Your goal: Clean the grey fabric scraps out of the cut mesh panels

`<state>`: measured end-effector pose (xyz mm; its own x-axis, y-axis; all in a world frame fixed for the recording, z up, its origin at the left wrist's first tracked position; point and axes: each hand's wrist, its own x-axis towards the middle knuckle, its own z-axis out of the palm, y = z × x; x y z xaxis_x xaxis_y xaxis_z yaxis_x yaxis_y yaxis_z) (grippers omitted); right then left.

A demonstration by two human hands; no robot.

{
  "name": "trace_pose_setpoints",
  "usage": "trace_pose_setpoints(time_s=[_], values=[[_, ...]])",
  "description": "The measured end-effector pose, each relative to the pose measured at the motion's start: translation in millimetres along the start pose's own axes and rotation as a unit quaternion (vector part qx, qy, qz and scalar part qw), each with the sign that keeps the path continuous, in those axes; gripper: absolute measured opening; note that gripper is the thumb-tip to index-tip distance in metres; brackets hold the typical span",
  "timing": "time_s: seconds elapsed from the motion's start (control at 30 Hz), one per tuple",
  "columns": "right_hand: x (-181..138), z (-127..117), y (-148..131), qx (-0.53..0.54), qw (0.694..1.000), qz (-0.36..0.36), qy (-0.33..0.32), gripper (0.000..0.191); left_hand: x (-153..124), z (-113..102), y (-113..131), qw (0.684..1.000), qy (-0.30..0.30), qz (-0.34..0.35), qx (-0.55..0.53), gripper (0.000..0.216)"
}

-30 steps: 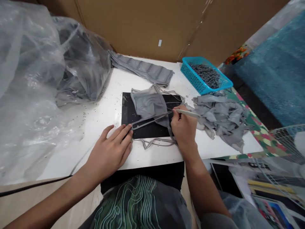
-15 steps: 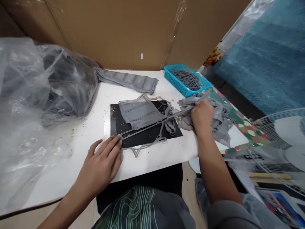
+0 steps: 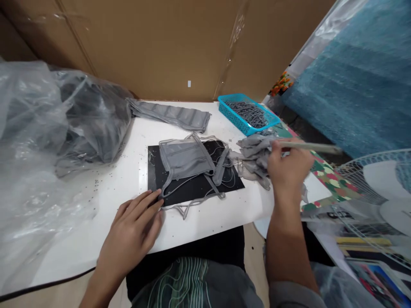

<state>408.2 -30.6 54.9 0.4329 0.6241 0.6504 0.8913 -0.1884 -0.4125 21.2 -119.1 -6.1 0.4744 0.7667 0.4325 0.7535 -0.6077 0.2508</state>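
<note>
My left hand [image 3: 133, 224] lies flat with its fingers stretched out, the fingertips at the end of a thin grey strip [image 3: 167, 182] beside the black mat [image 3: 183, 193]. That strip runs up to a flat grey sheet [image 3: 188, 158] with ribbed lines, lying on the mat among loose grey loops. My right hand [image 3: 290, 164] is closed around a pale stick-like tool [image 3: 316, 147], blurred and pointing right; its exact kind cannot be made out. Beneath and left of that hand is a heap of crumpled grey scraps [image 3: 255, 149].
A blue basket [image 3: 236, 122] of thin grey pieces stands at the back right. A folded grey ribbed strip [image 3: 173, 114] lies at the back. Clear plastic bags [image 3: 93, 115] with grey material fill the left. A cardboard wall [image 3: 144, 51] rises behind; a white wire fan guard [image 3: 379, 171] is at right.
My right hand has moved right, and the long grey strip stretched towards it now lies slack on the mat. The tool has swung to point right. My left hand stays nearly in place.
</note>
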Motion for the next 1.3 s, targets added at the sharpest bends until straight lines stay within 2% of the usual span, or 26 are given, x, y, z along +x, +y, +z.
trace_pose_setpoints(time_s=[0.03,0.07,0.1,0.13,0.17,0.23,0.3,0.47,0.63,0.83,0.97,1.07,1.13,1.23,1.3], values=[[-16.8,-4.9,-17.5,0.085,0.996,-0.013,-0.021,0.017,0.1,-0.5,0.2,1.000,0.002,-0.004,-0.007,0.026],[-34.8,-7.3,-36.7,0.186,0.979,-0.033,-0.081,0.017,0.1,-0.9,0.3,1.000,0.002,-0.007,-0.011,0.027],[-53.2,-7.0,-56.4,0.287,0.939,-0.057,-0.181,0.018,0.0,-1.0,0.4,1.000,0.001,-0.008,-0.014,0.027],[-71.0,-4.4,-75.3,0.366,0.884,-0.084,-0.277,0.017,-0.2,-1.1,0.4,1.000,0.000,-0.008,-0.016,0.027],[-87.1,0.1,-92.3,0.416,0.835,-0.098,-0.347,0.016,-0.5,-1.0,0.4,1.000,-0.002,-0.007,-0.017,0.027],[-111.6,12.3,-117.7,0.464,0.771,-0.118,-0.420,0.010,-1.3,-0.8,0.5,1.000,-0.005,-0.005,-0.017,0.028],[-125.0,24.9,-130.0,0.467,0.750,-0.122,-0.452,0.009,-2.1,-0.7,0.9,1.000,-0.004,-0.005,-0.016,0.030],[-130.8,41.1,-128.5,0.434,0.765,-0.161,-0.447,0.010,-2.5,-0.4,2.1,1.000,-0.005,-0.023,-0.020,0.030],[-134.0,40.7,-127.7,0.416,0.787,-0.204,-0.408,0.010,-2.3,-0.2,1.7,0.999,-0.003,-0.027,-0.028,0.031],[-137.9,40.5,-127.8,0.408,0.797,-0.213,-0.391,0.009,-1.7,-1.6,1.9,0.999,-0.011,-0.022,-0.030,0.032],[-143.0,35.5,-127.5,0.364,0.807,-0.283,-0.369,0.018,-2.6,-1.0,1.8,1.000,-0.016,-0.019,-0.018,0.032],[-146.4,30.2,-130.0,0.269,0.833,-0.333,-0.352,0.023,-3.4,-0.3,1.8,1.000,-0.017,-0.007,-0.005,0.031],[-144.3,28.8,-130.4,0.211,0.859,-0.340,-0.319,0.025,-2.9,-0.1,2.4,1.000,-0.012,-0.002,0.006,0.030],[-127.3,29.9,-122.4,0.153,0.900,-0.321,-0.250,0.025,0.0,-0.2,4.4,1.000,0.006,-0.003,0.024,0.028],[-105.5,30.7,-109.0,0.123,0.932,-0.279,-0.195,0.025,2.8,-0.7,5.9,0.999,0.012,0.001,0.035,0.026]])
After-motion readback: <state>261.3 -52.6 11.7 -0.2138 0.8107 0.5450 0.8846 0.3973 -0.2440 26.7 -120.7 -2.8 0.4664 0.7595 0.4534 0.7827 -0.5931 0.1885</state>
